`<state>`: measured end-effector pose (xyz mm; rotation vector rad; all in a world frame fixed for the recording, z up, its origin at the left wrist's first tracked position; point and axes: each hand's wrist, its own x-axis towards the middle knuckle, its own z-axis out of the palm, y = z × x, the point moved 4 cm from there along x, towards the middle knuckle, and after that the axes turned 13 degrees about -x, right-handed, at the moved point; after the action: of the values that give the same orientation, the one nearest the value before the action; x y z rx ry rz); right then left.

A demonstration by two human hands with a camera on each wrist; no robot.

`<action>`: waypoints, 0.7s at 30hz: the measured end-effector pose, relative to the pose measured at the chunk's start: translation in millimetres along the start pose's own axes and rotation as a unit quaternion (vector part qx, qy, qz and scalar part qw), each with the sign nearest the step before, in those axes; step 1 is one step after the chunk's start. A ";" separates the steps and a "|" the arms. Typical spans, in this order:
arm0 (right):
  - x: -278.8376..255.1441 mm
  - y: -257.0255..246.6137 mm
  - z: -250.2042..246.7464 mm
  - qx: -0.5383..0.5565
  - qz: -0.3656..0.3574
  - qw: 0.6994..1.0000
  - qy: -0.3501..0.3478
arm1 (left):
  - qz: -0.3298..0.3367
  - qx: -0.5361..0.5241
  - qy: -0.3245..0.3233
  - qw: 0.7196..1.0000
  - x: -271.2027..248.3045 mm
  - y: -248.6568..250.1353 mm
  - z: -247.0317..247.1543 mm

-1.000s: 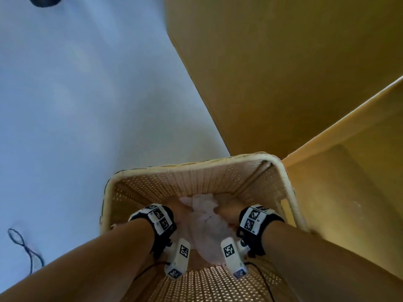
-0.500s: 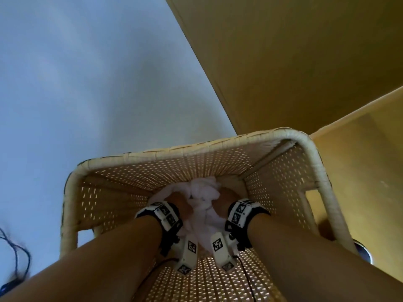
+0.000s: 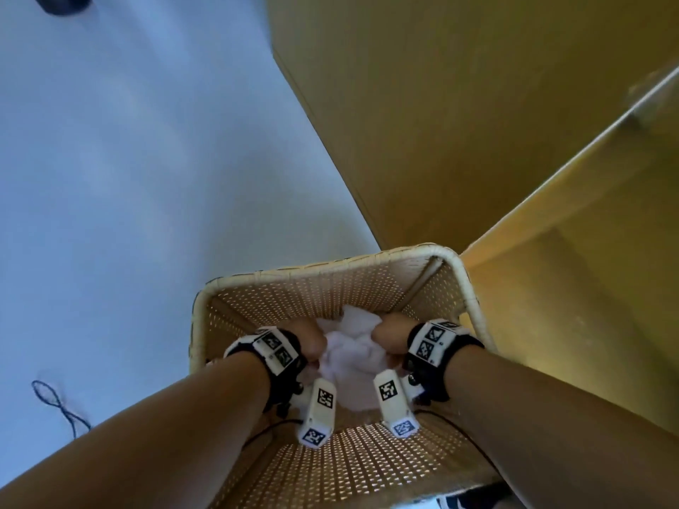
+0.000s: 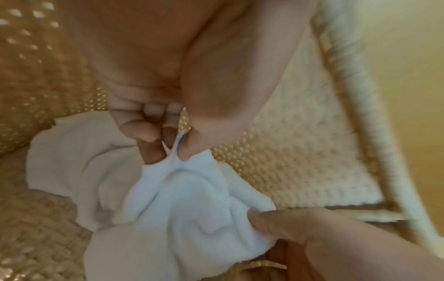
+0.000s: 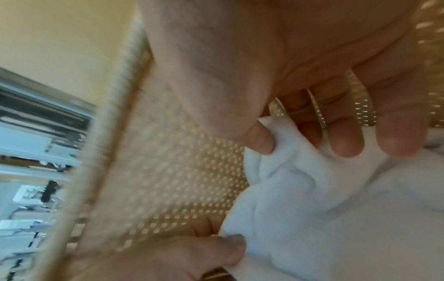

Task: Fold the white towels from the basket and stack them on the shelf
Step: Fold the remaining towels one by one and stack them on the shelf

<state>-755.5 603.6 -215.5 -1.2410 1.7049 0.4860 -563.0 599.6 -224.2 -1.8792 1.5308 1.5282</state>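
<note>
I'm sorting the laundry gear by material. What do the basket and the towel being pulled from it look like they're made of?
Basket: looks like woven rattan or wicker, pale and matte, with a wrapped rim and light showing through gaps in the weave; a synthetic lookalike is possible.
Towel: soft white fabric, probably cotton terry or fleece; it bunches into plump folds with a fuzzy surface.

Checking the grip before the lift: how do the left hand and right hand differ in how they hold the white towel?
The left hand pinches a thin ridge of the white towel between thumb and curled fingers; the right hand takes a thicker bunch with its fingers spread. In the head view the left hand sits on the towel's left, the right hand on its right. Both grip it inside the basket.
</note>
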 end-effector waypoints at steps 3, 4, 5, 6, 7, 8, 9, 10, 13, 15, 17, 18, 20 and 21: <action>-47.8 -7.4 -15.7 0.013 -0.001 1.000 0.009 | 0.020 -0.020 0.002 1.000 -48.0 14.1 -17.7; -61.8 -9.9 -20.7 0.014 -0.006 1.000 0.014 | 0.026 -0.027 0.009 0.999 -67.0 20.0 -23.7; -76.5 -12.9 -24.3 0.018 -0.014 1.000 0.020 | 0.034 -0.039 0.020 0.998 -79.5 22.2 -28.5; -89.7 -15.0 -27.6 0.015 -0.018 0.999 0.024 | 0.041 -0.083 0.031 0.995 -92.7 24.9 -31.9; -105.8 -18.3 -32.1 0.012 -0.020 0.999 0.033 | 0.056 -0.131 0.042 0.989 -106.8 29.2 -34.3; -121.8 -22.2 -37.0 0.012 -0.023 0.999 0.045 | 0.066 -0.180 0.053 0.980 -122.0 33.7 -36.9; -139.8 -25.7 -40.4 0.015 -0.030 0.998 0.052 | 0.079 -0.215 0.068 0.971 -135.7 36.7 -38.8; -157.3 -28.3 -43.3 0.022 -0.036 0.998 0.056 | 0.090 -0.244 0.078 0.962 -150.2 40.7 -40.5; -203.1 -29.4 -48.0 0.067 -0.047 0.995 0.054 | 0.121 -0.314 0.090 0.938 -192.8 50.1 -44.2; -233.2 -26.5 -53.4 0.107 -0.064 0.990 0.073 | 0.140 -0.369 0.089 0.915 -215.6 53.4 -46.9; -260.5 -23.6 -59.5 0.130 -0.096 0.982 0.093 | 0.161 -0.403 0.108 0.894 -233.1 54.1 -51.5; -271.5 -21.5 -62.0 0.148 -0.113 0.977 0.099 | 0.172 -0.414 0.118 0.886 -237.9 53.7 -53.4; -288.2 -18.4 -65.8 0.171 -0.136 0.968 0.122 | 0.192 -0.427 0.140 0.873 -246.8 51.5 -57.3; -293.1 -16.4 -67.0 0.167 -0.140 0.966 0.137 | 0.201 -0.423 0.153 0.870 -249.8 50.3 -58.6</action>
<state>-757.6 698.4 70.3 -1.3111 1.7108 -0.1460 -543.8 671.6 26.4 -2.4443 1.5893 2.4989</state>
